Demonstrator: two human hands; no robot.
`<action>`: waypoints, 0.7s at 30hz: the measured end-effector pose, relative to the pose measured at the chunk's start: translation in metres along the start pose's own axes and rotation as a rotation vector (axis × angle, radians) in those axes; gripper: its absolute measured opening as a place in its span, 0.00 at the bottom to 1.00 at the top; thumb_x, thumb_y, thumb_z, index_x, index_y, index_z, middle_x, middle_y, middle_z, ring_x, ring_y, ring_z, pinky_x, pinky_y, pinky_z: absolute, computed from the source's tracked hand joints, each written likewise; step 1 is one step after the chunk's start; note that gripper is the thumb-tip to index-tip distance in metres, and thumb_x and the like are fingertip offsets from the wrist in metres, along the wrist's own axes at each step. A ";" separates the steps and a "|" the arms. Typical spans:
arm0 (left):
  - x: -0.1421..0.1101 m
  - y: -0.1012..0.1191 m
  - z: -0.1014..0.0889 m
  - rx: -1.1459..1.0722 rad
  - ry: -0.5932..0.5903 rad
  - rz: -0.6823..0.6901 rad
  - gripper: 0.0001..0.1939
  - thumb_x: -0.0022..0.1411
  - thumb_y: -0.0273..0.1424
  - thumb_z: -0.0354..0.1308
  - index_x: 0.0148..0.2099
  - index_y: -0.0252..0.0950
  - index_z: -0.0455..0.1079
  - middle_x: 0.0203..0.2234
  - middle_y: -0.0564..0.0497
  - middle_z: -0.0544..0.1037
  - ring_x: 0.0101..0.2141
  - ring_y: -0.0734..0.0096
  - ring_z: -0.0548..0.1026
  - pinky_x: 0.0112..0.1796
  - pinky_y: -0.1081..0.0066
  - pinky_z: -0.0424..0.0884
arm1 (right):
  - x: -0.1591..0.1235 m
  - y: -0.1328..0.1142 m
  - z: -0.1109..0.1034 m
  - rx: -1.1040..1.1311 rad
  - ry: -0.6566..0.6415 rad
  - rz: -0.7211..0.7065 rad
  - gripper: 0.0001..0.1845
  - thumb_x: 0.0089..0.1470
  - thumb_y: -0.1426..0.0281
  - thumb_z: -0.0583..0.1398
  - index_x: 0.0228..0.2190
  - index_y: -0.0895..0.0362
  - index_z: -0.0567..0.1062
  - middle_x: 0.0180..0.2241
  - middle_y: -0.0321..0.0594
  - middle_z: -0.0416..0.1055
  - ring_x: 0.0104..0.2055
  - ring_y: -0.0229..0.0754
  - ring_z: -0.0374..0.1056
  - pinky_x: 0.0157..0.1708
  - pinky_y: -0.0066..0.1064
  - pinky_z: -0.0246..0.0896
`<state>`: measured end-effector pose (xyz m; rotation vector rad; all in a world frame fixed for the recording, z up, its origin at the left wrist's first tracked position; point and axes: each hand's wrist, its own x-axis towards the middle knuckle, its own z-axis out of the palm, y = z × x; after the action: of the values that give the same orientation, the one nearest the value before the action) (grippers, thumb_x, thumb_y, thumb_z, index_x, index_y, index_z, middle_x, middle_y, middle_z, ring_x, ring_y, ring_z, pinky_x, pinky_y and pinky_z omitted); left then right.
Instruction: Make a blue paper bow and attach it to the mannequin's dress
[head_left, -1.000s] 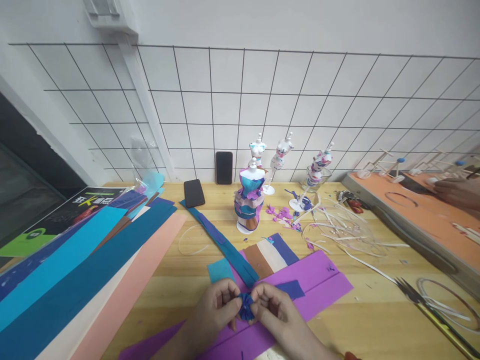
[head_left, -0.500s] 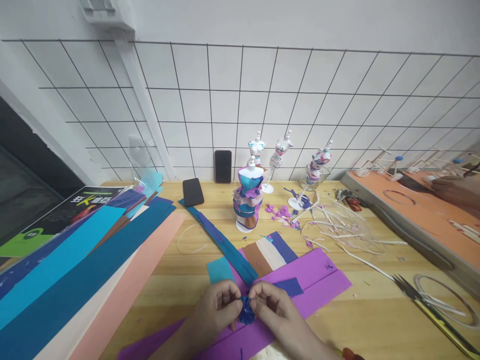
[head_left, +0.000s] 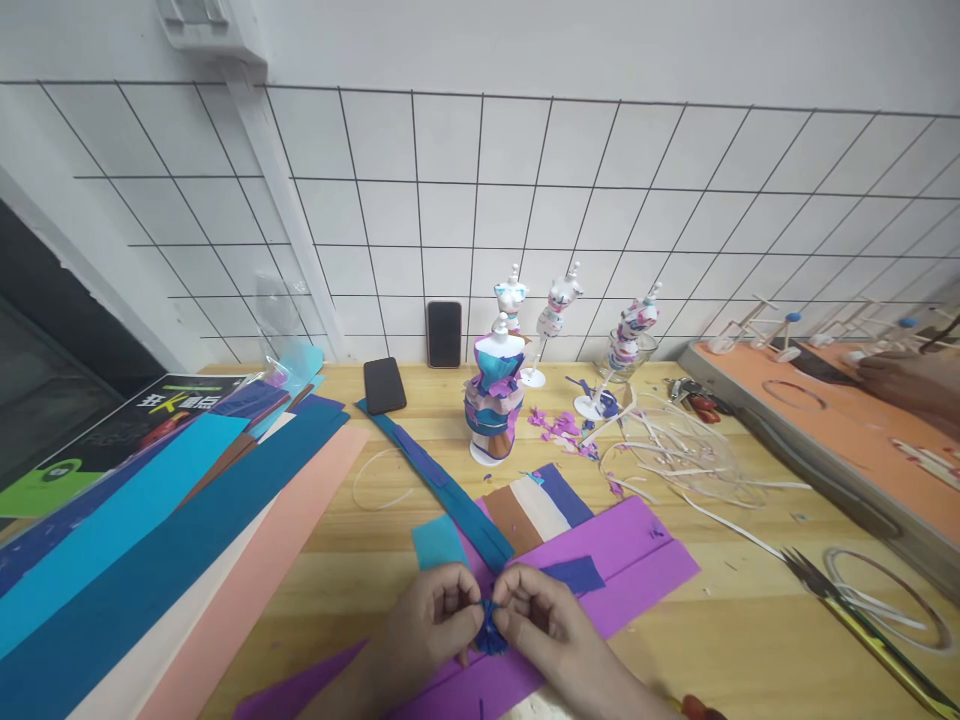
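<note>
Between my hands is a small piece of gathered dark blue crepe paper [head_left: 491, 632], its pleats fanning downward. My left hand [head_left: 435, 622] pinches its left edge with thumb and forefinger. On the other side, my right hand [head_left: 544, 620] pinches the right edge the same way. Both hands hover over or rest on a folded purple paper strip [head_left: 637, 545]; I cannot tell which. Just beyond my hands lie a teal strip [head_left: 450, 490] and a brown, cream and blue paper piece [head_left: 536, 505]. A small mannequin [head_left: 496, 400] dressed in coloured paper stands upright behind them.
Long paper strips [head_left: 187, 520] cover the left side. Two phones [head_left: 385, 385] and more small mannequins [head_left: 559, 305] are at the back. Pale tangled strips [head_left: 667, 440] and tweezers [head_left: 855, 620] lie right. Another person's hand [head_left: 907, 375] is over an orange board [head_left: 817, 420].
My hands keep their pinch on the crepe paper. Its round rosette shape has become a narrower fan hanging below my fingertips. The view has shifted slightly.
</note>
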<state>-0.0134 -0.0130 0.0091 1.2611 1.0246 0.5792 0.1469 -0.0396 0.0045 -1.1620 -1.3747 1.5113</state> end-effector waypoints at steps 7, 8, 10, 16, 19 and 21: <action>-0.001 0.003 0.001 -0.038 0.005 -0.013 0.09 0.49 0.31 0.56 0.24 0.35 0.59 0.14 0.60 0.60 0.17 0.78 0.63 0.20 0.76 0.62 | 0.001 0.000 0.000 0.011 0.005 0.004 0.14 0.51 0.61 0.58 0.24 0.58 0.66 0.19 0.29 0.55 0.22 0.33 0.51 0.22 0.24 0.46; -0.001 0.002 0.001 -0.058 0.004 -0.008 0.09 0.50 0.33 0.56 0.24 0.35 0.60 0.14 0.59 0.61 0.17 0.78 0.63 0.20 0.76 0.62 | 0.002 0.000 0.001 0.010 0.011 0.008 0.14 0.51 0.60 0.58 0.23 0.58 0.66 0.18 0.29 0.55 0.22 0.33 0.52 0.22 0.24 0.46; 0.001 -0.002 0.000 -0.112 -0.017 0.011 0.10 0.51 0.35 0.56 0.25 0.34 0.60 0.15 0.58 0.63 0.18 0.78 0.63 0.20 0.76 0.62 | 0.003 0.000 0.001 0.033 0.028 0.025 0.16 0.49 0.58 0.59 0.22 0.58 0.66 0.17 0.29 0.56 0.21 0.33 0.53 0.21 0.24 0.48; 0.002 -0.010 -0.001 -0.167 -0.072 0.083 0.13 0.49 0.26 0.59 0.39 0.34 0.63 0.21 0.57 0.68 0.22 0.79 0.65 0.23 0.77 0.61 | 0.007 -0.003 0.000 0.104 0.070 0.062 0.18 0.47 0.55 0.59 0.23 0.58 0.66 0.17 0.29 0.57 0.19 0.32 0.56 0.21 0.24 0.53; 0.001 -0.006 0.001 -0.148 -0.070 0.056 0.15 0.46 0.21 0.58 0.39 0.35 0.62 0.23 0.55 0.71 0.24 0.77 0.68 0.26 0.76 0.61 | 0.007 -0.003 0.000 0.116 0.067 0.055 0.18 0.47 0.55 0.59 0.22 0.58 0.67 0.17 0.29 0.57 0.19 0.32 0.56 0.21 0.24 0.54; 0.000 -0.002 0.002 -0.169 -0.062 0.055 0.15 0.46 0.20 0.57 0.38 0.35 0.62 0.22 0.55 0.72 0.23 0.76 0.69 0.26 0.75 0.61 | 0.006 -0.002 0.000 0.149 0.057 0.057 0.17 0.47 0.56 0.59 0.24 0.58 0.67 0.17 0.29 0.58 0.20 0.32 0.57 0.22 0.25 0.55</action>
<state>-0.0119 -0.0143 0.0071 1.1534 0.8729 0.6517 0.1447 -0.0333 0.0052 -1.1499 -1.1790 1.5808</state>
